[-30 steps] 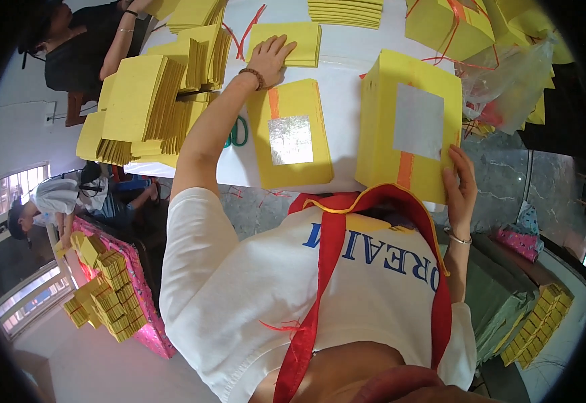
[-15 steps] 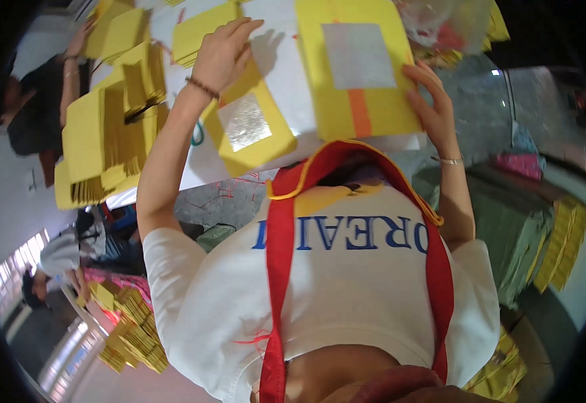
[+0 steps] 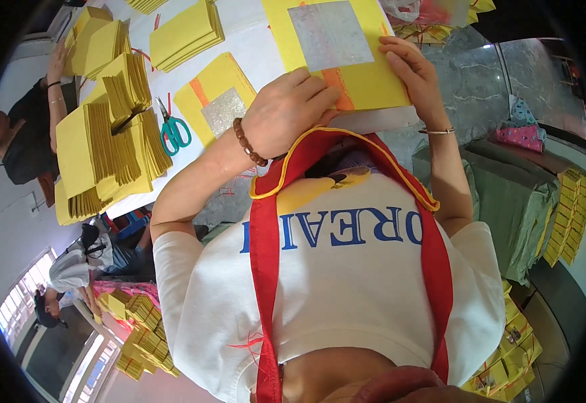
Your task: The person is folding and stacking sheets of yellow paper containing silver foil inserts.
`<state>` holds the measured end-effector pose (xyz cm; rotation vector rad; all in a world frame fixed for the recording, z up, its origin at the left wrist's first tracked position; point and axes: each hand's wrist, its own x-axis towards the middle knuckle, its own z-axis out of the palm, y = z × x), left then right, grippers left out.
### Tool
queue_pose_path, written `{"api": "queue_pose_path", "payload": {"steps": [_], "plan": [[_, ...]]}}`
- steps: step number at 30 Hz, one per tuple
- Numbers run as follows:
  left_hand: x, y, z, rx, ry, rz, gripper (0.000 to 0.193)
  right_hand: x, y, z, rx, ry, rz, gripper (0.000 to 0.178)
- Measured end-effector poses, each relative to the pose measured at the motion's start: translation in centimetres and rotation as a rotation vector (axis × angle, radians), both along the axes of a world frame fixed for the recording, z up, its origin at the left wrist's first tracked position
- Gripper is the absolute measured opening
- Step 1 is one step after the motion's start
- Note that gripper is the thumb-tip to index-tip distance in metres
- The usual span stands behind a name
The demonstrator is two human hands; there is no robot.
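Observation:
A thick stack of yellow joss paper (image 3: 367, 87), with a silver foil rectangle and an orange stripe on its top sheet, lies at the table's near edge. My left hand (image 3: 289, 111) is at its near left corner, fingers bent in and closed on the paper's edge. At the right edge of the stack rests my right hand (image 3: 414, 77), its fingers stretched onto the paper. Left of the stack is a separate joss paper sheet (image 3: 202, 111) with a silver square, partly covered by my left hand and forearm. Green-handled scissors (image 3: 174, 134) lie beyond that sheet.
Folded yellow paper bundles (image 3: 81, 144) crowd the left of the white table (image 3: 252, 37), another paper pile (image 3: 187, 35) behind. A co-worker's arm (image 3: 56, 101) reaches in at the far left. Green wrapped bales (image 3: 501, 201) stand on the right. Another person (image 3: 74, 269) is at lower left.
My left hand has come from above the separate sheet, right and nearer, to the stack's corner. That sheet shows at a different angle. My right hand stays at the stack's right edge.

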<state>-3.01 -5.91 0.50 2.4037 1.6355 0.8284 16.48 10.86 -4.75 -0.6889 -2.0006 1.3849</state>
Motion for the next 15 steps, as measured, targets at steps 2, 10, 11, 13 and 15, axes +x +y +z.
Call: {"api": "queue_pose_path", "payload": {"steps": [2,10,11,13,15], "plan": [[0.0,0.1,0.5,-0.042,-0.053,0.007,0.026,0.1,-0.1,0.3,-0.082,0.034,0.015,0.024],[-0.4,0.4,0.2,0.070,-0.034,-0.004,0.014,0.3,-0.2,0.0,-0.310,0.145,0.075,0.054],[-0.7,0.6,0.1,0.069,-0.033,-0.005,0.014,0.3,-0.2,-0.1,-0.380,0.189,0.080,0.054],[-1.3,1.1,0.0,-0.007,-0.122,-0.041,0.013,0.3,-0.2,-0.3,-0.451,0.235,0.082,0.054],[-1.6,1.3,0.5,-0.123,-0.200,-0.027,0.012,0.3,0.1,-0.5,-0.440,0.236,0.089,0.053]]}}
